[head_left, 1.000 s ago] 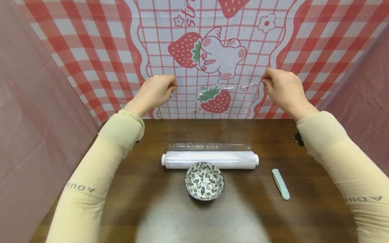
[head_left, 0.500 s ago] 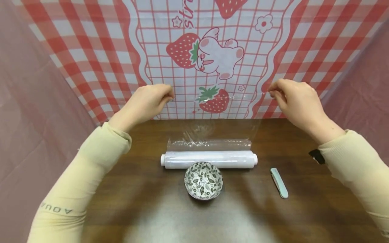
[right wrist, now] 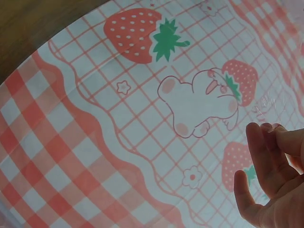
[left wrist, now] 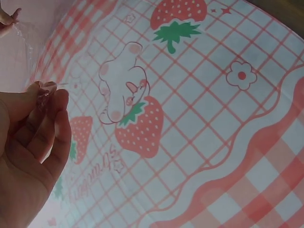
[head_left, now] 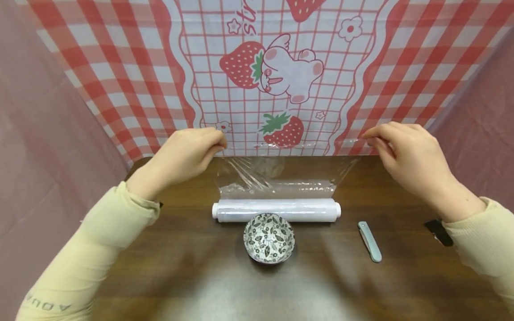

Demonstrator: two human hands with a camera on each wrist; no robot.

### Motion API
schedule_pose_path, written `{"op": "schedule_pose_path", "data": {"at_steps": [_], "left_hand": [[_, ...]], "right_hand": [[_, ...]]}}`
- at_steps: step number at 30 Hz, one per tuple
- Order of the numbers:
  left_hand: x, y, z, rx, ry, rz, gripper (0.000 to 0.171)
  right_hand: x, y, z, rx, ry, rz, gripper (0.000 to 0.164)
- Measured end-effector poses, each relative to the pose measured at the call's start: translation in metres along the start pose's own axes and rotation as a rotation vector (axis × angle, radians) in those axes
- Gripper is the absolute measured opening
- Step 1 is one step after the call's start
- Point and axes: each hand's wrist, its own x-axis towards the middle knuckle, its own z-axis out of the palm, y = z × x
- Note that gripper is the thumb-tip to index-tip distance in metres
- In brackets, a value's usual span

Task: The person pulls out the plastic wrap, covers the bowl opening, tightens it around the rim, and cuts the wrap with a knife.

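A sheet of clear plastic wrap (head_left: 277,171) stretches up from its roll (head_left: 277,210), which lies crosswise on the table. My left hand (head_left: 188,149) pinches the sheet's left corner between thumb and fingers; in the left wrist view a bunched bit of wrap (left wrist: 46,92) shows at the fingertips. The right corner is pinched by my right hand (head_left: 409,156), with thumb against forefinger. Both hands are raised beyond the roll. Just in front of the roll stands a small bowl (head_left: 269,238) with a dark leaf pattern, its rim overlapping the roll in the head view.
A pale green folding knife (head_left: 370,242) lies on the brown wooden table (head_left: 180,267), right of the bowl. A red-and-white strawberry cloth (head_left: 289,67) hangs behind the table. Pink curtains (head_left: 36,133) close off both sides.
Both hands have come lower and nearer, spreading farther apart, with the wrap held between them. The sheet now shows slanting creases at its left. Roll, bowl and knife stay put.
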Motion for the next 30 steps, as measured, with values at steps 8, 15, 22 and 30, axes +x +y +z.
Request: {"op": "schedule_pose_path", "data": {"at_steps": [8,15,22,30], "left_hand": [[-0.017,0.015,-0.002,0.015,0.078,0.141,0.007],[-0.031,0.026,-0.004,0.016,0.072,0.161,0.005],[-0.042,0.035,-0.004,-0.010,0.076,0.191,0.007],[-0.055,0.046,-0.003,-0.041,0.099,0.227,0.005]], "right_hand": [[-0.027,-0.011,-0.009,0.041,0.065,-0.069,0.015],[-0.042,-0.017,-0.011,0.054,0.077,-0.120,0.024],[-0.050,-0.024,-0.011,0.087,0.123,-0.149,0.047],[-0.060,-0.035,-0.011,0.177,0.162,-0.122,0.047]]}}
